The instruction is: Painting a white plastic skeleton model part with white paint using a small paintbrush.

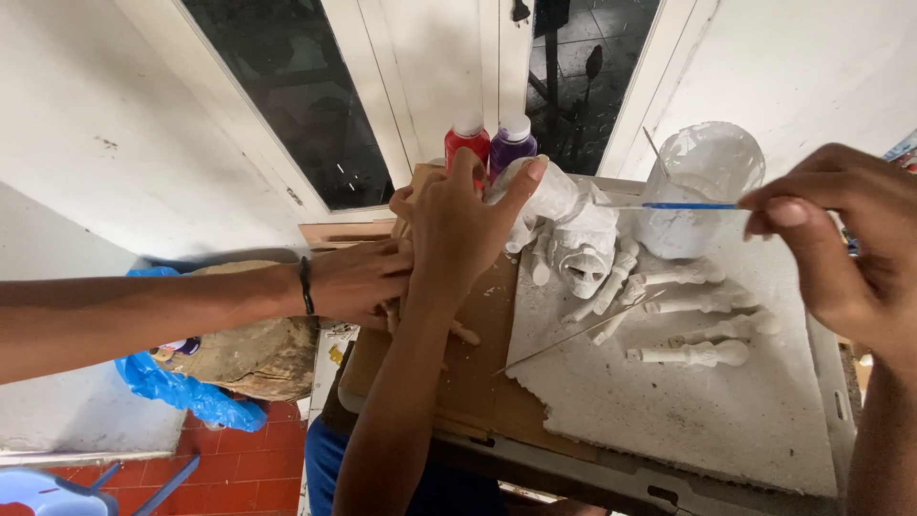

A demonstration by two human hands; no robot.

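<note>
Paintbrush [688, 205] pinched by right hand [841, 248], left hand [458, 229] gripping white figure [573, 239], fingertips hidden.

Three hands in shot; two paint bottles [490, 143] upper centre; four white turned spindles [702, 315] right of centre; one plastic tub [702, 186] upper right

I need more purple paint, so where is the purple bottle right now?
In the head view, the purple paint bottle stands at the back of the table, top centre, right of the red paint bottle and just behind the left hand.
</note>
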